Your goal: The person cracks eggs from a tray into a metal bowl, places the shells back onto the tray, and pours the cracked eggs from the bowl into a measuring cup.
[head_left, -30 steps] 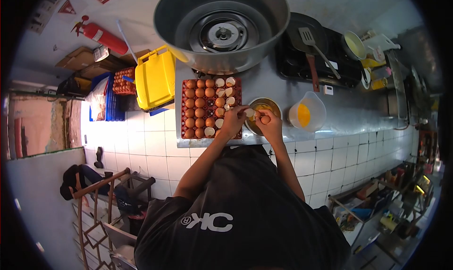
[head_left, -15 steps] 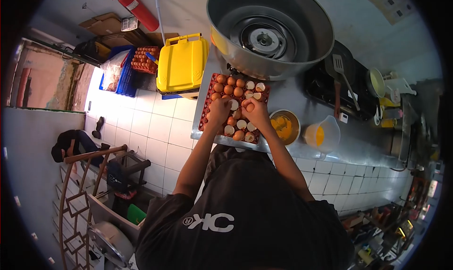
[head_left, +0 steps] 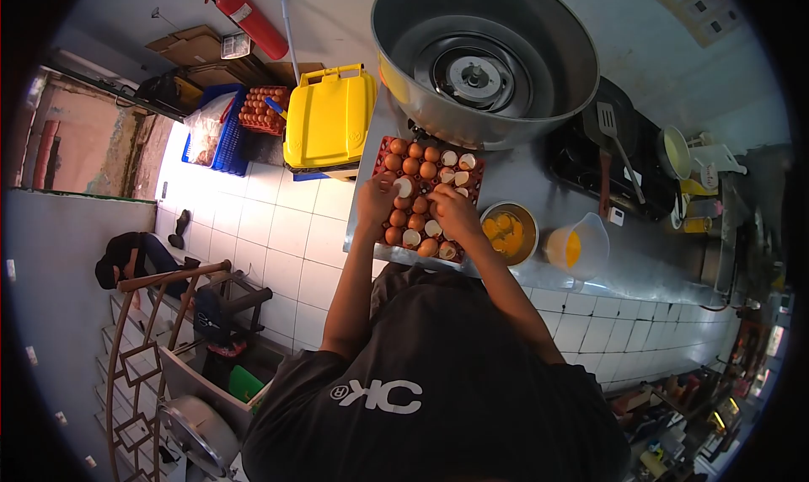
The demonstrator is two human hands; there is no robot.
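Observation:
My left hand is over the left side of a red egg tray, its fingers closed on an eggshell whose white inside faces up. My right hand is over the tray's right side with fingers curled; what it may hold is hidden. Whole brown eggs and several opened shells sit in the tray. Right of the tray stands a metal bowl with egg yolks in it. Beside that, a clear plastic jug holds yellow-orange liquid.
A large round metal machine bowl stands behind the tray on the steel counter. A black stove with a spatula is at right. Left are a yellow bin and a blue crate. Another person bends at far left.
My left hand has moved slightly left with the eggshell. My right hand has shifted slightly down and right, its fingers now lower over the tray. The whole view has shifted a little.

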